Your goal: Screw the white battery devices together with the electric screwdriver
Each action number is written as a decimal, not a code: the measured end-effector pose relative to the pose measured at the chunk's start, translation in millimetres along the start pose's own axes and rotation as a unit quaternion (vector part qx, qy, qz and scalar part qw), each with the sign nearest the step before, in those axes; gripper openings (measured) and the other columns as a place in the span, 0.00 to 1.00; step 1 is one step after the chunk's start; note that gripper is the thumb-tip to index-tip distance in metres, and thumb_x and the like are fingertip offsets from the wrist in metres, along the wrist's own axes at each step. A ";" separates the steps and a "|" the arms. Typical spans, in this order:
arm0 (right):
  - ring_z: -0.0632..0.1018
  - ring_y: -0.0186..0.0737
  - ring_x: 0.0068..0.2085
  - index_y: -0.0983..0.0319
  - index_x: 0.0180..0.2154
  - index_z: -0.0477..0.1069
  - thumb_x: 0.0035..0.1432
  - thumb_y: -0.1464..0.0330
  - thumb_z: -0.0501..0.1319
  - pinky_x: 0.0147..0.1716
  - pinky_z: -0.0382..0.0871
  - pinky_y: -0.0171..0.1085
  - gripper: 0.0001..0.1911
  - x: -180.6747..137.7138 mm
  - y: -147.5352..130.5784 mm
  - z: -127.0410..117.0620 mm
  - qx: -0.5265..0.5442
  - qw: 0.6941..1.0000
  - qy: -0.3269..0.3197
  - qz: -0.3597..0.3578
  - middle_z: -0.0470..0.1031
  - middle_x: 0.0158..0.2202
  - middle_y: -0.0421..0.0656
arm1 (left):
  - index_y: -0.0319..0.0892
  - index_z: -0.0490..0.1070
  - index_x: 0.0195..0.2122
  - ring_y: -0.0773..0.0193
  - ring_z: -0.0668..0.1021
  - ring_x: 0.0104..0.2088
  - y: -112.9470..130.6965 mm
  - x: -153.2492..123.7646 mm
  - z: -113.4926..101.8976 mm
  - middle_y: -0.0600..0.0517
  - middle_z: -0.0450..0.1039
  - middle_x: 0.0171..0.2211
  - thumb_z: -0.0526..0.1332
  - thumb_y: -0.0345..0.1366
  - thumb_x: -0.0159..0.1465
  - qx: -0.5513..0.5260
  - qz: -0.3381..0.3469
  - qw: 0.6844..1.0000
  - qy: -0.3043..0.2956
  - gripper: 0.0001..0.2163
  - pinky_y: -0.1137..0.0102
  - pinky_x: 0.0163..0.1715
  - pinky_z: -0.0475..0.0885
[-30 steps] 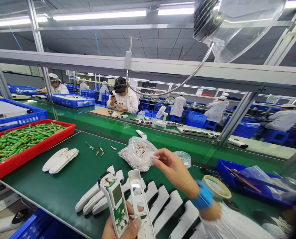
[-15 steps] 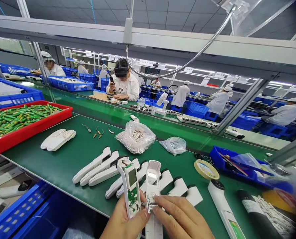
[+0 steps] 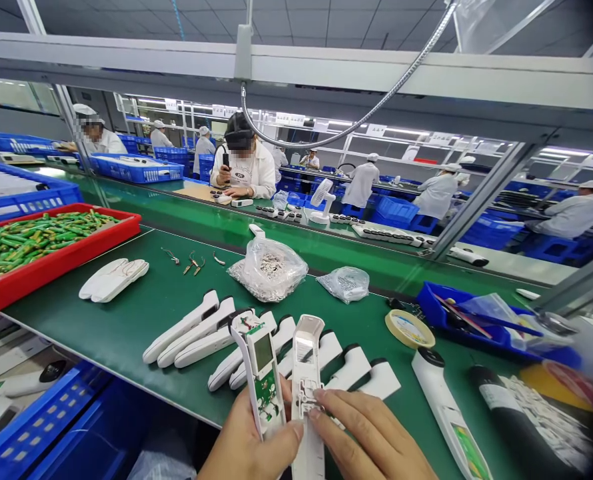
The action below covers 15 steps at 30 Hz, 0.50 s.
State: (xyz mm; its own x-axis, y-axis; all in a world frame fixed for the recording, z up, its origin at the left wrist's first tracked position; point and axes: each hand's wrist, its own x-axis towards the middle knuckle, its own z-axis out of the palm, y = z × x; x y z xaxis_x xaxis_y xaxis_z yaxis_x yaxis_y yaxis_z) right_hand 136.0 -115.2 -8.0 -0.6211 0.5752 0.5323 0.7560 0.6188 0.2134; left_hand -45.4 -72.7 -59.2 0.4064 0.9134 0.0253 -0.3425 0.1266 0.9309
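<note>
- Red tray [image 3: 76, 262], piled with green cylinders [image 3: 36, 241], on tabletop [image 3: 126, 327].
- Two white shells [image 3: 111, 280] lying together, right of tray.
- Left hand [image 3: 249, 440]: gripping circuit-board half [image 3: 264, 390], held up above tabletop.
- Bag of white parts [image 3: 269, 270], farther back.
- White cover [image 3: 306, 387]: alongside board half, left thumb at its edge.
- Right hand [image 3: 371, 433]: fingertips on cover's inner face; can't tell if pinching anything.
- Tape roll [image 3: 409, 329], near blue tray [image 3: 429, 313].
</note>
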 end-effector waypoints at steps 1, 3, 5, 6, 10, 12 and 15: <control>0.77 0.45 0.46 0.62 0.48 0.72 0.67 0.66 0.47 0.43 0.73 0.42 0.18 -0.7 -0.2 0.1 -0.004 1.000 0.000 0.000 0.75 0.49 0.46 | 0.41 0.68 0.33 0.64 0.72 0.31 0.6 -0.1 0.6 0.52 0.72 0.30 0.66 0.45 0.54 0.006 -0.003 1.000 -0.001 0.14 0.71 0.35 0.68; 0.77 0.45 0.46 0.62 0.48 0.72 0.67 0.66 0.47 0.43 0.73 0.41 0.18 -1.4 -1.1 0.3 -0.010 1.000 0.008 -0.001 0.75 0.48 0.46 | 0.41 0.69 0.34 0.62 0.73 0.33 1.4 -0.4 1.4 0.50 0.73 0.32 0.66 0.46 0.54 0.017 -0.009 1.000 0.005 0.15 0.69 0.37 0.68; 0.77 0.44 0.45 0.63 0.47 0.73 0.67 0.67 0.47 0.41 0.74 0.40 0.18 -1.0 -1.9 0.6 -0.008 1.000 0.021 0.002 0.76 0.47 0.47 | 0.40 0.69 0.35 0.61 0.73 0.34 2.4 -1.0 2.0 0.49 0.74 0.33 0.66 0.47 0.54 0.025 -0.014 0.999 0.014 0.16 0.68 0.39 0.68; 0.77 0.44 0.45 0.63 0.46 0.73 0.67 0.68 0.47 0.41 0.74 0.40 0.17 -0.4 -2.0 0.7 -0.003 1.000 0.024 0.006 0.77 0.46 0.47 | 0.40 0.69 0.35 0.61 0.73 0.35 3.2 -1.4 2.4 0.49 0.74 0.34 0.66 0.47 0.54 0.027 -0.015 0.999 0.013 0.16 0.68 0.40 0.68; 0.78 0.44 0.44 0.63 0.46 0.73 0.66 0.67 0.49 0.40 0.75 0.40 0.16 2.5 -1.9 1.8 0.012 0.999 0.029 0.017 0.77 0.45 0.48 | 0.42 0.68 0.35 0.63 0.73 0.37 7.4 -2.9 4.8 0.51 0.74 0.35 0.65 0.44 0.57 0.008 -0.024 1.000 0.000 0.12 0.70 0.41 0.67; 0.78 0.44 0.43 0.63 0.47 0.72 0.65 0.67 0.51 0.39 0.75 0.39 0.15 2.0 -4.3 3.9 0.018 0.999 0.045 0.009 0.78 0.44 0.47 | 0.43 0.68 0.34 0.65 0.72 0.34 8.5 -3.1 6.0 0.54 0.72 0.32 0.65 0.45 0.57 -0.003 -0.026 0.999 0.028 0.12 0.72 0.38 0.67; 0.79 0.42 0.43 0.61 0.47 0.70 0.61 0.71 0.57 0.40 0.75 0.36 0.13 -2.9 -14.7 10.0 0.068 0.988 0.117 0.068 0.79 0.41 0.46 | 0.43 0.67 0.33 0.67 0.71 0.32 10.3 -3.9 7.8 0.55 0.70 0.29 0.66 0.47 0.56 0.013 -0.031 0.997 0.074 0.14 0.74 0.36 0.67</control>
State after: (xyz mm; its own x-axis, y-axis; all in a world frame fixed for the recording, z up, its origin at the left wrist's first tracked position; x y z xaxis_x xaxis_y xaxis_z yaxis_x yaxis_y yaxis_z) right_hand 124.7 -120.6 -20.8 -0.4380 0.5285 0.7272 0.7845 0.6197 0.0221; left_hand -43.9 -77.9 -46.9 0.2950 0.9518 -0.0845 -0.2975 0.1755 0.9385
